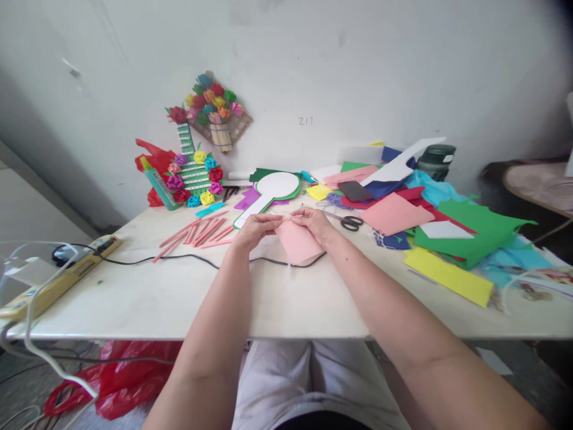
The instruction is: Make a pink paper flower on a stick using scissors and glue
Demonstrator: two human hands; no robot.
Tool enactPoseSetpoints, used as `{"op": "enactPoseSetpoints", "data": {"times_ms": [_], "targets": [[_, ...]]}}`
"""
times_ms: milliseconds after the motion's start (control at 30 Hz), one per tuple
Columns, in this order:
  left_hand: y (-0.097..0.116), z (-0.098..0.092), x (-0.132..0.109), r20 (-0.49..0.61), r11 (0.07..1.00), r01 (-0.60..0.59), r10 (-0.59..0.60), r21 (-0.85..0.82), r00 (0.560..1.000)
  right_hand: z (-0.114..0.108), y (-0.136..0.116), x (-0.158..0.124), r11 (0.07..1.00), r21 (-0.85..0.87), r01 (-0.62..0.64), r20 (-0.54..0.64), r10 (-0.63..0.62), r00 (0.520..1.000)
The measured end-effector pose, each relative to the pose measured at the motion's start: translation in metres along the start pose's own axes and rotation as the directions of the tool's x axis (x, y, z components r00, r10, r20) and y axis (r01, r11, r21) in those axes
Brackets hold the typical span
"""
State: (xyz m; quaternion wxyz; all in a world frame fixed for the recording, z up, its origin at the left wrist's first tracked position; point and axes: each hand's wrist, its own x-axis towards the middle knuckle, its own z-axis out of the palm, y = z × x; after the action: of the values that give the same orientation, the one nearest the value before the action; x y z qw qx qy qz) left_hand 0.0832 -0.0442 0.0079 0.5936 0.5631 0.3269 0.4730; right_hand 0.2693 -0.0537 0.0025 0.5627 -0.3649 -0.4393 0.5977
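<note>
Both hands meet over the middle of the table on a pink paper sheet (297, 243). My left hand (256, 229) pinches the sheet's upper left corner with closed fingers. My right hand (316, 223) grips the upper right edge the same way. The top edge of the sheet looks curled between the fingers. Several rolled pink paper sticks (200, 233) lie to the left of my left hand.
A black cable (179, 258) crosses the white table (179, 298) to a power strip (58, 275) at left. Scissors (351, 223), a phone (355, 191) and loose coloured paper (465, 233) lie right. Paper flower crafts (197, 173) lean on the wall. A red bag (116, 382) lies below.
</note>
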Motion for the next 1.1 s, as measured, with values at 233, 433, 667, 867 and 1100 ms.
{"op": "enactPoseSetpoints", "data": {"times_ms": [233, 433, 667, 867, 1100], "targets": [[0.0017, 0.0017, -0.0023, 0.033, 0.999, -0.022, 0.023, -0.029, 0.999, -0.0009, -0.0002, 0.0011, 0.999, -0.013, 0.031, 0.006, -0.031, 0.999], [0.0075, 0.0052, -0.0063, 0.035, 0.999, -0.014, 0.015, -0.041, 0.999, 0.0008, -0.0014, -0.0002, 0.999, 0.023, 0.025, 0.032, -0.025, 0.999], [0.0039, 0.0001, -0.0024, 0.050, 0.996, -0.024, 0.028, -0.087, 0.998, 0.0018, -0.0030, -0.0027, 0.999, 0.013, 0.030, 0.035, -0.030, 0.999], [0.0037, 0.0023, -0.0032, 0.036, 0.999, -0.006, 0.008, -0.054, 0.999, 0.0004, -0.0021, -0.0020, 0.999, -0.034, 0.031, 0.022, -0.031, 0.999], [0.0068, 0.0036, -0.0042, 0.035, 0.999, 0.021, -0.020, -0.031, 0.999, 0.0007, -0.0016, -0.0018, 0.997, -0.048, 0.068, 0.044, -0.066, 0.997]]}}
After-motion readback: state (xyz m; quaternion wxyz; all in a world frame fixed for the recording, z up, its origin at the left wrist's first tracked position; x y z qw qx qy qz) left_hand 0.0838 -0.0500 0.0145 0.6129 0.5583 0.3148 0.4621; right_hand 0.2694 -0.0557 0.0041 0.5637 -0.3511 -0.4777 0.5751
